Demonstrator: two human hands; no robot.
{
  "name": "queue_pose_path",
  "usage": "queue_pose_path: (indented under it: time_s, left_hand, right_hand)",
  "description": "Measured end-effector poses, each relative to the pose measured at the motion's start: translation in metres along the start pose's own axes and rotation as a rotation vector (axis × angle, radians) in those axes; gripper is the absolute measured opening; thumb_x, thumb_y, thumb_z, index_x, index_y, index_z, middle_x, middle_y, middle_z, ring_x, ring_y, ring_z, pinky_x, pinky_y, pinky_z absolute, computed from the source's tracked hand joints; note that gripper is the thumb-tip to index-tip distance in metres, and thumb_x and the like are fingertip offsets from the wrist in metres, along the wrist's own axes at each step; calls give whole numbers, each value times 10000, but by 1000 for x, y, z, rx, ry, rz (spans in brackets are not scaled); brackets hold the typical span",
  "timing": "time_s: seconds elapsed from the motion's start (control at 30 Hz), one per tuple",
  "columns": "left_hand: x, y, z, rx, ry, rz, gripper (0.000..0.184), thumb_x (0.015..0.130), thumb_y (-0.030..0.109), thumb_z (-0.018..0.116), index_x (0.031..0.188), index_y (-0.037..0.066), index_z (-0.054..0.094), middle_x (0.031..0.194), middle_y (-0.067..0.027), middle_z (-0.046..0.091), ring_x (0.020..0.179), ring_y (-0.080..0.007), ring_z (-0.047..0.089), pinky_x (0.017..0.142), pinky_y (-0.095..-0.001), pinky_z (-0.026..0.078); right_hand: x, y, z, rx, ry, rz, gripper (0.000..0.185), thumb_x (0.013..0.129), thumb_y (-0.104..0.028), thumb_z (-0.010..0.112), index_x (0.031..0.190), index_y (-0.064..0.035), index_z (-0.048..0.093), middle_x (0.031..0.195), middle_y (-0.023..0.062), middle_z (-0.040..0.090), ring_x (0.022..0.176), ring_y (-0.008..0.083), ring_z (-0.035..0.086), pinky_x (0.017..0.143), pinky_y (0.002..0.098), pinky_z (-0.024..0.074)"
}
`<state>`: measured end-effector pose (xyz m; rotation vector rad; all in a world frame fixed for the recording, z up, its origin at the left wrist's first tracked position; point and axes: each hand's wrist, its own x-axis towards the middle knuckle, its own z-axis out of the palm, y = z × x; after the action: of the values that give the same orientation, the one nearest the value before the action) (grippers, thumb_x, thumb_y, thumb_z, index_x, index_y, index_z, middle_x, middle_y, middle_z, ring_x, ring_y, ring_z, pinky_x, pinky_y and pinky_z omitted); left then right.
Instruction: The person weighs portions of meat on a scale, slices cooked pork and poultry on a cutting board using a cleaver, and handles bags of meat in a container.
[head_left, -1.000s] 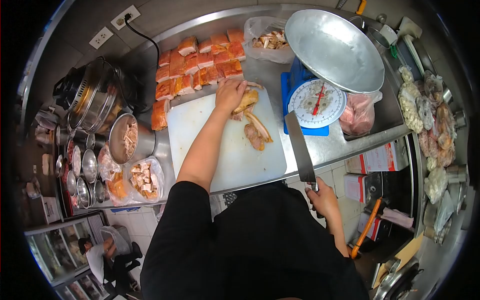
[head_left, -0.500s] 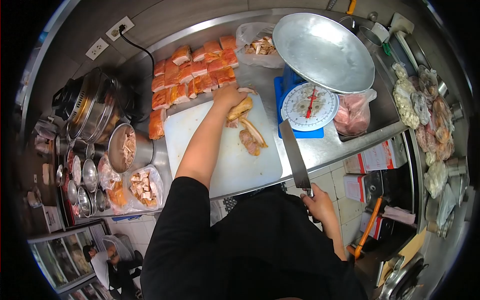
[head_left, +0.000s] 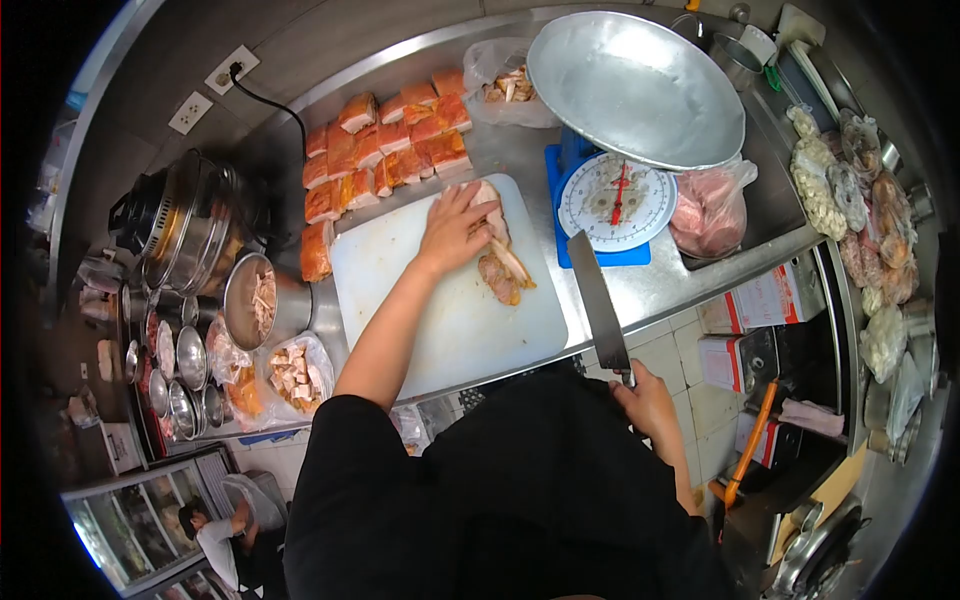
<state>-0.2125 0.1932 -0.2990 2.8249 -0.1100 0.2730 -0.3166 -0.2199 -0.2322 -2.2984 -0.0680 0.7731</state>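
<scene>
On the white cutting board (head_left: 480, 340), my left hand (head_left: 457, 230) lies with its fingers spread over a piece of cooked pork (head_left: 489, 205), part of which it covers. Just below those fingers rest more pork pieces (head_left: 499, 277), one of them a long pale strip. My right hand (head_left: 648, 402) grips a cleaver (head_left: 602, 312) by its handle, off the board's right side, with the broad blade pointing up toward the scale. Behind the board stand rows of roasted pork blocks (head_left: 385, 150) with orange skin.
A blue dial scale (head_left: 618, 200) with a wide metal pan (head_left: 637, 90) stands right of the board. Bagged raw meat (head_left: 708, 210) lies beside it. At left are a metal pot (head_left: 266, 300) and a bag of diced pork (head_left: 297, 375). Another person (head_left: 225, 545) is at lower left.
My left hand has moved slightly down the board and flattened from a curled grasp, its fingers now spread over the pork. The cleaver stays in my right hand.
</scene>
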Motion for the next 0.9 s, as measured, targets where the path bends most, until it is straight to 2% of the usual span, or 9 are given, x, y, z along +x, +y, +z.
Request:
queue_pose_path:
  time_s: [0.1,0.13,0.23,0.3,0.43,0.5,0.6,0.67,0.9]
  left_hand:
    - [-13,2,23,-120,109,1,521,989,459,584,1461,238,577,1672,-150,274,1540,-407,208,1249,-543,151]
    - [-8,-2,31,-158,126,-12,576,980,539,580,1470,236,565,1658,-179,288,1532,-404,233,1252,-533,144]
    - [3,3,43,-73,165,-38,607,968,476,632,1485,176,534,1640,-184,313,1520,-393,262,1242,-519,194]
    - [3,10,39,-93,202,-73,641,953,466,654,1492,147,516,1630,-189,327,1508,-391,286,1233,-515,212]
    - [-35,34,2,-101,215,-114,773,885,493,726,1487,74,483,1580,-199,394,1448,-397,377,1176,-502,298]
    - [-72,54,-12,-136,52,-136,771,806,464,811,1419,86,534,1474,-177,490,1361,-380,463,1088,-480,375]
    - [-108,67,13,-136,79,-59,648,756,383,862,1280,99,607,1286,-143,568,1207,-349,537,976,-453,425]
    - [-108,70,35,-135,187,-104,461,746,303,871,1107,109,662,1128,-105,589,1078,-325,560,896,-432,431]
    - [-82,79,37,-144,279,-161,276,808,303,820,934,89,699,1066,-73,614,1034,-290,569,880,-425,430]
  right_hand:
    - [8,3,2,23,-8,-23,252,912,-244,699,1061,-54,626,764,200,684,750,407,680,683,456,520]
    - [10,3,3,17,-13,-20,252,912,-244,699,1061,-54,626,764,200,684,750,407,680,683,456,520]
    - [17,0,1,38,-47,-37,255,916,-242,692,1080,-57,632,760,196,683,730,385,682,676,451,519]
    - [19,-2,2,-5,-21,-143,286,945,-202,682,1191,-67,631,577,74,600,443,173,580,470,357,447]
    - [12,-15,-5,37,-63,-93,294,947,-202,681,1201,-63,629,567,61,587,448,160,581,466,348,444]
    - [13,-7,-2,30,-16,-124,294,916,-234,687,1158,-71,652,644,144,655,548,275,653,574,400,501]
    - [16,-4,-2,76,-43,-91,306,949,-193,680,1222,-69,620,570,46,576,445,152,570,462,339,446]
    - [18,-9,-5,77,-47,-82,301,949,-188,681,1218,-69,617,571,44,576,444,150,566,457,337,445]
    - [26,-25,-17,63,-93,-98,286,937,-254,677,1163,-85,631,558,91,605,457,205,616,492,381,478]
